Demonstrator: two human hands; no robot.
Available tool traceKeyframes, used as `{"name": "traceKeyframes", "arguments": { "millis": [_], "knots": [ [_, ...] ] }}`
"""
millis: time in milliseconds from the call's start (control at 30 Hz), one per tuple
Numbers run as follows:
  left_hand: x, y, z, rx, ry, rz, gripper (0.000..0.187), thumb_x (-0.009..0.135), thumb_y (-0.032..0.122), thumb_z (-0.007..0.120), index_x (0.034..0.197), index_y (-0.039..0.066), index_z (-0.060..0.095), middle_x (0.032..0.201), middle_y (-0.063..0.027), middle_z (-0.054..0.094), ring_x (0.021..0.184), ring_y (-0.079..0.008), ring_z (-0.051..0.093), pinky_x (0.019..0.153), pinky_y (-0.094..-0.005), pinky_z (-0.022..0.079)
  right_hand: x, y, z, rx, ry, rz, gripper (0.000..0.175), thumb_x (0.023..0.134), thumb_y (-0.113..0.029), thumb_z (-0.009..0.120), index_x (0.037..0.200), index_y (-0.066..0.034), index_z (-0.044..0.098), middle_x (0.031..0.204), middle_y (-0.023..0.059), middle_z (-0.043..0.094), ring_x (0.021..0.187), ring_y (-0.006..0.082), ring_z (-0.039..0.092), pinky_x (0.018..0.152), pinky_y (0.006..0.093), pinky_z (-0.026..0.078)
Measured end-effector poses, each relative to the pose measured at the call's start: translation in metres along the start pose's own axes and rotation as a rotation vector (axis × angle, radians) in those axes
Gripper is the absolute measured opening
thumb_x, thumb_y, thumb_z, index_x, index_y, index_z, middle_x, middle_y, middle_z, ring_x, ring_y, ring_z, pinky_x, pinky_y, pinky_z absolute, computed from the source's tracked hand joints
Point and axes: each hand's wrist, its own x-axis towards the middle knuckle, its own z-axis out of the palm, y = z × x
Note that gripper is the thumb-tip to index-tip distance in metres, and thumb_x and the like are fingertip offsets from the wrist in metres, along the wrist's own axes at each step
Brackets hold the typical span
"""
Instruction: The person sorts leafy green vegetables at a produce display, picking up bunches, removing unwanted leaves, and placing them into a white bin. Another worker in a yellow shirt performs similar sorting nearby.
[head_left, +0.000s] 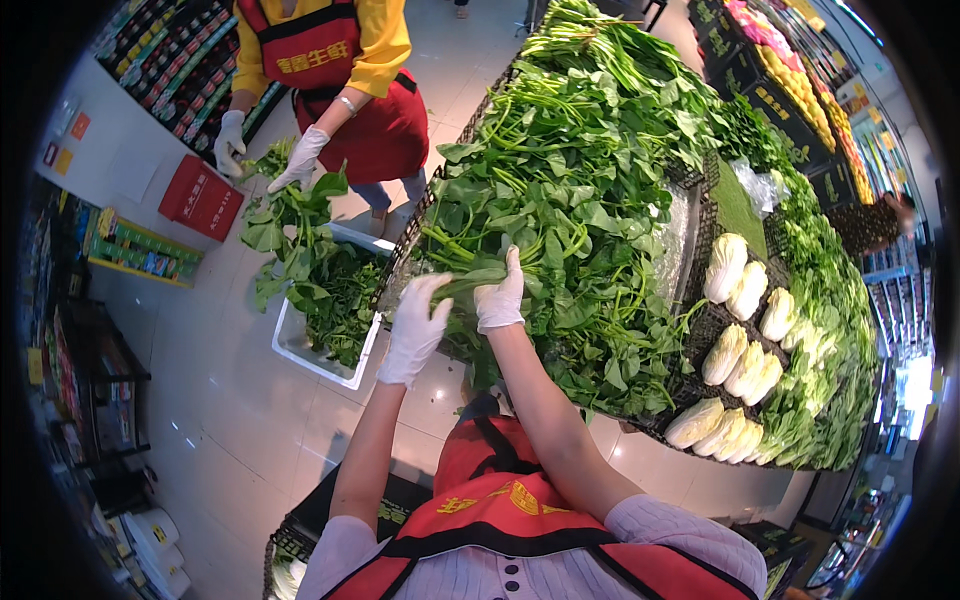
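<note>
My right hand (502, 297), in a white glove, grips a bunch of leafy greens (469, 280) over the near left edge of a broad heap of the same greens (555, 202). Its thumb points up, away from me. My left hand (417, 324), also gloved, is at the left end of that bunch. Its fingers and thumb are curved and spread around the stem ends, slightly blurred; how firmly they close on them is not visible. Long green stems and broad leaves lie just beyond both hands.
A co-worker in a red apron (360, 135) holds greens (292, 225) above a white foam box (360, 379) of leaves at left. Napa cabbages (726, 352) sit in rows on the right of the stand. A plastic bag (757, 187) lies behind them. A black crate (315, 517) is beside me, lower left.
</note>
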Motion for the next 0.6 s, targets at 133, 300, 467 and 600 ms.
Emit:
{"name": "traceKeyframes", "arguments": {
  "millis": [133,300,467,600],
  "knots": [
    [0.042,-0.006,0.038,0.094,-0.121,0.202,0.053,0.075,0.004,0.067,0.127,0.008,0.057,0.125,-0.0174,0.054,0.115,-0.0346,0.052,0.1,-0.0399,0.044,-0.012,0.003,0.002,-0.044,-0.102,0.072,0.036,0.094,-0.04,0.061,0.118,-0.0126,0.061,0.112,0.0056,0.065,0.1,0.0216,0.061,0.093,0.039,0.047],
    [0.066,-0.041,0.066,0.124,-0.066,0.378,0.039,0.078,0.001,0.064,0.116,0.009,0.064,0.103,-0.0137,0.062,0.096,-0.0333,0.058,0.085,-0.0404,0.05,-0.017,-0.004,-0.003,-0.369,-0.191,-0.007,0.025,0.09,-0.03,0.068,0.111,-0.0147,0.066,0.102,-0.0012,0.066,0.089,0.0119,0.058,0.083,0.0313,0.045],
    [0.086,-0.016,0.041,0.115,-0.096,0.39,0.051,0.074,-0.005,0.065,0.123,0.011,0.063,0.109,-0.0137,0.062,0.101,-0.0318,0.058,0.089,-0.0388,0.048,-0.06,-0.038,0.013,-0.782,-0.218,0.144,0.035,0.088,-0.037,0.068,0.114,-0.013,0.067,0.119,0.0,0.063,0.118,0.0139,0.049,0.1,0.0415,0.034],
    [0.075,0.014,0.04,0.158,-0.284,0.436,0.074,0.071,-0.006,0.064,0.141,0.011,0.046,0.134,-0.0164,0.053,0.12,-0.0339,0.051,0.103,-0.0385,0.042,-0.033,-0.039,-0.008,-0.805,-0.203,0.186,0.026,0.091,-0.032,0.065,0.099,-0.0084,0.067,0.091,0.0012,0.064,0.081,0.0117,0.055,0.078,0.0266,0.042]
  ]
}}
